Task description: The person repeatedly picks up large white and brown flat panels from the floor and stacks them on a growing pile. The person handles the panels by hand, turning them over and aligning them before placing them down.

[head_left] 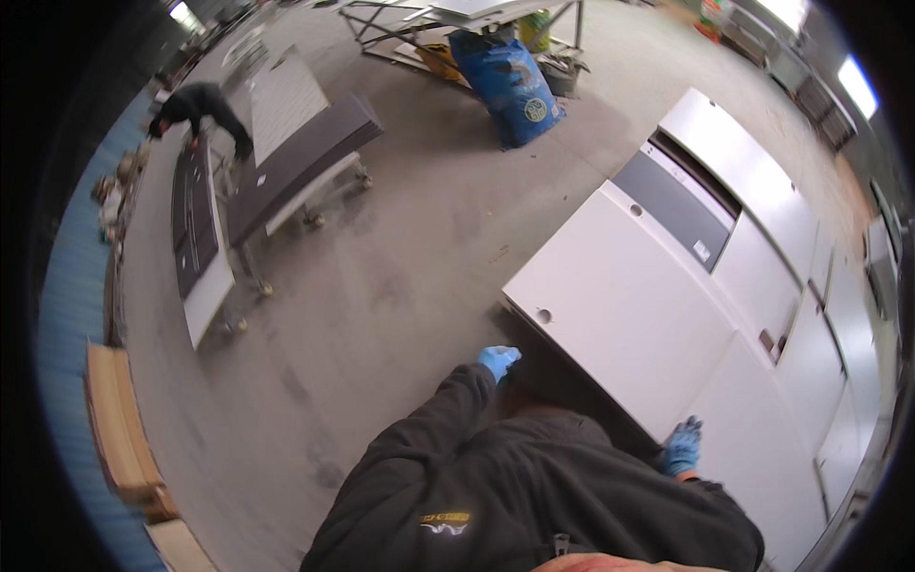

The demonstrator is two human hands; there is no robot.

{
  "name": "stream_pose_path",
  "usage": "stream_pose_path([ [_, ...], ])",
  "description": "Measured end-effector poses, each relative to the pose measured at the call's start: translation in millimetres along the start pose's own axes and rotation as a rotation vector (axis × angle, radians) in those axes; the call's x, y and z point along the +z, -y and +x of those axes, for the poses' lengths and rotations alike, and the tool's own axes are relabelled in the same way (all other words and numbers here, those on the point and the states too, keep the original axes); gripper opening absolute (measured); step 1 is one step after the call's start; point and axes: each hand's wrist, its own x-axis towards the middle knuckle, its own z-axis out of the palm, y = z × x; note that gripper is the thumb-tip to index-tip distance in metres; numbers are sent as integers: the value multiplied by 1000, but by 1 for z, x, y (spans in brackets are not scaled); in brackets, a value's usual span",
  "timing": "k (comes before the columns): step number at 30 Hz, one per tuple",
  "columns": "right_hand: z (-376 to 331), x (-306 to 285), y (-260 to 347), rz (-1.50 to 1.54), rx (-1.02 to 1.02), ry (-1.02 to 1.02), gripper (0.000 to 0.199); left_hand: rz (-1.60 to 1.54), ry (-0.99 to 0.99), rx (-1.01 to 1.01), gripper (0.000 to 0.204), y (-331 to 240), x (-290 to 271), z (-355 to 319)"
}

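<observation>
My left hand [499, 362], in a blue glove, hangs over the floor just left of a large white panel [620, 296], apart from it. Its fingers look curled together, and I see nothing in them. My right hand [682, 446], also blue-gloved, rests at the near edge of the white panels, fingers stretched out over the surface. The large panel has round holes near its left corners. Beyond it a dark grey panel [672, 205] with a small white label lies among further white panels [739, 143].
At the left, dark boards [305, 172] lie on a wheeled trolley, and a person [205, 110] bends over another panel-laden trolley [205, 300]. A blue sack [505, 91] stands by a metal frame table [376, 43]. Brown boards [119, 415] line the left wall.
</observation>
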Motion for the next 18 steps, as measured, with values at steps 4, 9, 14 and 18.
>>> stream_pose_path([
  [4, 22, -19, 34, -139, 420, 121, 70, 1038, 26, 526, 20, 23, -173, 23],
  [9, 79, -102, 156, -176, 627, 178, 61, 543, -299, -519, 26, 35, -342, 35],
  [14, 144, -194, 329, 261, 334, -277, 61, 1245, 217, -219, 25, -49, -461, 93],
  [18, 171, -237, 478, 243, 203, -367, 65, 380, -171, -432, 20, -151, -495, 177],
])
